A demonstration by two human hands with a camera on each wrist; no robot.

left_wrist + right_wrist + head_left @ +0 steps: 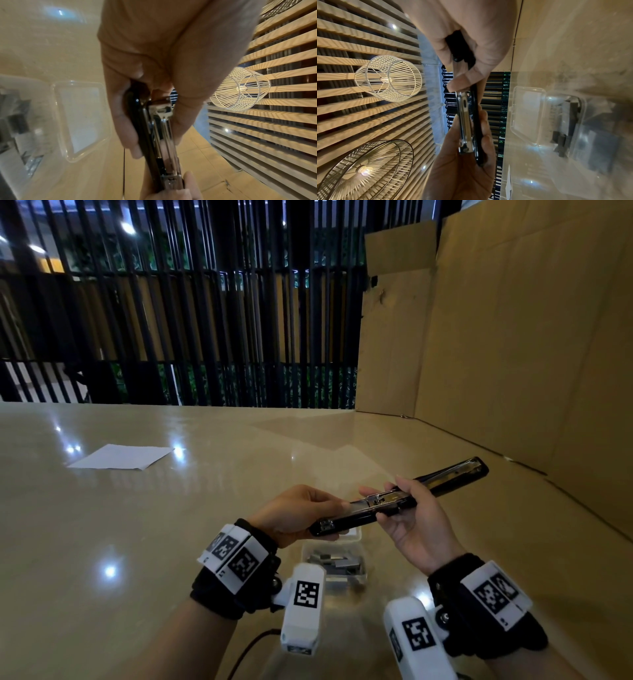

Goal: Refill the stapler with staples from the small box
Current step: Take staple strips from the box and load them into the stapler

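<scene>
Black and chrome, the stapler [397, 498] lies swung open flat between my two hands, held up above the table [137, 525] rather than resting on it. My left hand [298, 513] grips the near end, with fingers curled along the black underside and the thumb pressing on the other side of the metal magazine rail; the left wrist view shows that shiny channel [163, 132] running away from my palm. My right hand [407, 518] is wrapped round the middle, about where the two halves hinge, thumb on top and fingers underneath. The far half, the lid arm, points away toward the cardboard sheets [496, 337] standing on my right.

Directly beneath the stapler, on the table, sits the small clear plastic box [337, 563] with its hinged lid [527, 115] thrown open flat beside it. Grey strips of staples [337, 565] lie inside. Whether any staples already sit in the rail I cannot make out, since the channel is blurred and glary in every view.

Farther off to my left, a white sheet of paper [121, 457] lies flat on the glossy beige surface, well apart from everything else.
</scene>
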